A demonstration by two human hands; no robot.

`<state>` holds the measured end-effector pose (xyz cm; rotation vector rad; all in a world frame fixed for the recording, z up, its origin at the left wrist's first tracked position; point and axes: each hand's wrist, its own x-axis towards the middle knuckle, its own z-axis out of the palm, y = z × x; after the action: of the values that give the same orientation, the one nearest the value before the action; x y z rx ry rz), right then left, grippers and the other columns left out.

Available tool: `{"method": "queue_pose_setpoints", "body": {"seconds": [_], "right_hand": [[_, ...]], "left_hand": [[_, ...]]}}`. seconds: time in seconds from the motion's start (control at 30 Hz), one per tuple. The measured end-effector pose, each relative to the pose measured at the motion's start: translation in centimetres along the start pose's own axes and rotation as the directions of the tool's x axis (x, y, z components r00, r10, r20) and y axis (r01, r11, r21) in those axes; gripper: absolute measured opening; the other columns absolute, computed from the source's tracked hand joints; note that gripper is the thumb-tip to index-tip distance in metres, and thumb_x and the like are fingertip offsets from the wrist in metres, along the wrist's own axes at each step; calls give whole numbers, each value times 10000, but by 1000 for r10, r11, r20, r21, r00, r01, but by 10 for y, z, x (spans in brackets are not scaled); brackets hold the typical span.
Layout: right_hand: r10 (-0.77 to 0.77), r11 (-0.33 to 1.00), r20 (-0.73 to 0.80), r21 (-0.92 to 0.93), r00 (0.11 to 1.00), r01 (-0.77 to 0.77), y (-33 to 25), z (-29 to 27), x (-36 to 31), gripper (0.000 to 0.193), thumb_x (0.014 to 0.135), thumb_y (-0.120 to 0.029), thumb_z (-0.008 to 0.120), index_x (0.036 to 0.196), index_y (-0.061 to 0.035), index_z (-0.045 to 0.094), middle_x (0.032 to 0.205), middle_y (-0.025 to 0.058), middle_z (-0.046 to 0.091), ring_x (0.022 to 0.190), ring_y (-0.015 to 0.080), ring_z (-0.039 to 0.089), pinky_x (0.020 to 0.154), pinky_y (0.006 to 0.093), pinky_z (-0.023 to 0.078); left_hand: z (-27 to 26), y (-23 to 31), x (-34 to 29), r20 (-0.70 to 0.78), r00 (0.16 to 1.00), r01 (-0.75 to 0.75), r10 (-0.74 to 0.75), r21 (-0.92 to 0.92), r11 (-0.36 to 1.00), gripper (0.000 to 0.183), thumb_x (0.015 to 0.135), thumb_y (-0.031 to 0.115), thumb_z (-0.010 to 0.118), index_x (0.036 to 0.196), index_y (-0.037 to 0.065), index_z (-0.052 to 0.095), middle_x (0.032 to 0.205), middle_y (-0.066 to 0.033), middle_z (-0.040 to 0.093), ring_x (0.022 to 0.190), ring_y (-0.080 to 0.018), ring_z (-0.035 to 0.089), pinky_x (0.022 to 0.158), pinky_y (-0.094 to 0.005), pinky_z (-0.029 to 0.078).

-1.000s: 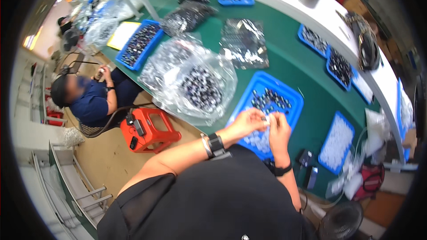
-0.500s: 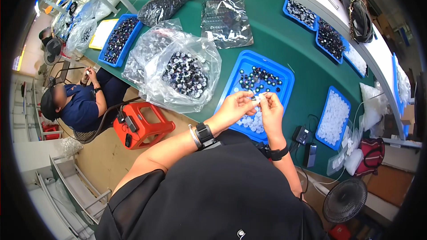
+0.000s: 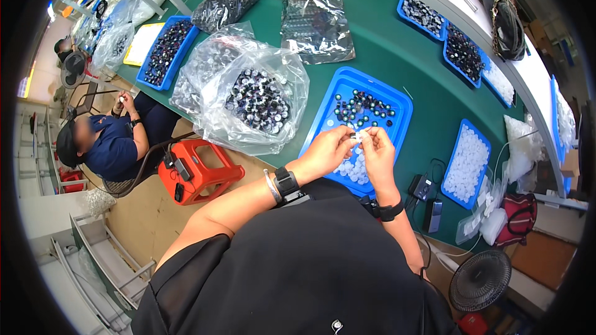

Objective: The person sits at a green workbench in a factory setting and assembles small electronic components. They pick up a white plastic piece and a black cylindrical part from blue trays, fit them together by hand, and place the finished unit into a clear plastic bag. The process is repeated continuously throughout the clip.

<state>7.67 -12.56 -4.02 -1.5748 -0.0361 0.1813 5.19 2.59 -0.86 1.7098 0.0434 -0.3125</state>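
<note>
Over a blue tray (image 3: 402, 125), my hands meet fingertip to fingertip. My left hand (image 3: 328, 152) is closed in a pinch on a small dark piece (image 3: 353, 136). Against it, my right hand (image 3: 380, 156) pinches a small white cap (image 3: 360, 134); my fingers partly hide both pieces. Inside the tray, dark round pieces (image 3: 363, 107) with shiny lens-like tops lie loose in the far half. Translucent white caps (image 3: 355, 172) are heaped in the near half, partly behind my hands.
Left of the tray sits a clear bag (image 3: 257, 102) of finished-looking dark-and-white pieces. A flat dark bag (image 3: 317, 28) lies beyond. On the right is a tray of white caps (image 3: 466, 160), near a black device (image 3: 421, 187). A person (image 3: 118, 139) sits at left beside a red stool (image 3: 198, 170).
My hands stay together over the tray with the two small pieces. The fingertips have shifted only slightly; the whole view has moved a little.
</note>
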Motion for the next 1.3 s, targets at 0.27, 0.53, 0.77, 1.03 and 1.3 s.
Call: {"method": "queue_pose_setpoints", "body": {"seconds": [0.27,0.53,0.77,1.03,1.3], "right_hand": [[57,996,12,74,998,-58,1,-6,2,83,913,-107,585,897,-29,562,753,6,583,641,49,522,552,201,420],[241,901,154,332,958,-280,5,-8,5,153,944,-191,538,874,-55,550,704,-6,538,561,59,470,505,211,384],[405,756,264,442,876,-483,-2,-6,3,146,961,-172,485,842,-94,452,676,-25,467,497,33,358,437,195,297],[309,848,171,396,935,-353,-1,3,-4,158,963,-175,479,828,-113,424,655,-44,415,468,10,297,415,179,256],[378,773,185,477,907,-419,-3,1,2,130,939,-207,553,893,-93,511,703,-33,482,539,32,399,480,192,333]], "left_hand": [[1,3,4,32,999,-36,36,5,999,271,926,138,560,1104,-64,535,826,-107,653,745,-143,653,653,-269,529],[5,-8,7,-17,999,-35,33,-128,991,248,889,84,605,1085,-57,548,847,-83,642,762,-126,641,679,-254,532],[1,-2,3,-23,957,-272,289,273,923,225,848,72,638,1035,-28,564,800,-94,625,722,-164,636,623,-297,502],[1,-5,4,-13,972,-231,237,178,957,236,853,72,636,1050,-23,548,815,-91,621,694,-142,618,625,-289,502],[4,-28,7,-23,1000,7,-17,-394,919,223,891,96,614,1067,-23,545,877,-59,637,762,-113,618,681,-248,524]]}}
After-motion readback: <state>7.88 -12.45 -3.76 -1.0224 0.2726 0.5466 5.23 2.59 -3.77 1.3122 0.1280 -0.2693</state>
